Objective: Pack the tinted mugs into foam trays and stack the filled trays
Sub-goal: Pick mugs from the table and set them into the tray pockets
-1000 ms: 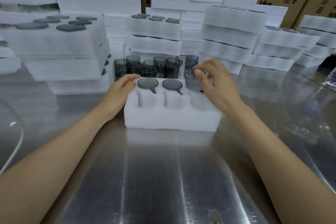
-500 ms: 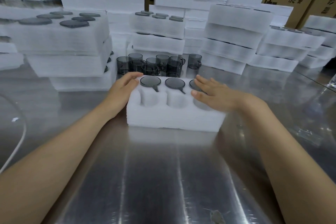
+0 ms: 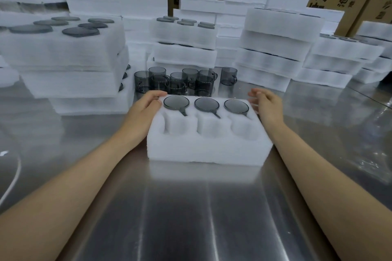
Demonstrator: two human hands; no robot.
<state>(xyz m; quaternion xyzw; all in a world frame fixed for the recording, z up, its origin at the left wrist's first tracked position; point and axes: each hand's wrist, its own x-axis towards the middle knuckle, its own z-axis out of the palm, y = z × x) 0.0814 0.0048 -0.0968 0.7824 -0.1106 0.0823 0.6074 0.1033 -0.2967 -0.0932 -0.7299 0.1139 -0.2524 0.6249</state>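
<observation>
Table (image 3: 191,218) of bright steel carries the foam tray (image 3: 207,150) at its middle. Three tinted mugs (image 3: 206,104) sit in the tray's far row of pockets. Left hand (image 3: 146,108) rests on the tray's far left corner, grip loose, fingers fairly straight. Right hand (image 3: 267,106) is just beside the tray's right edge, grip wide, holding nothing. Behind the tray stand loose mugs (image 3: 203,82), then stacks of filled trays (image 3: 184,53)

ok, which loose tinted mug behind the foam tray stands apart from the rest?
The rightmost grey tinted glass mug; a gap separates it from the clustered mugs.
</observation>
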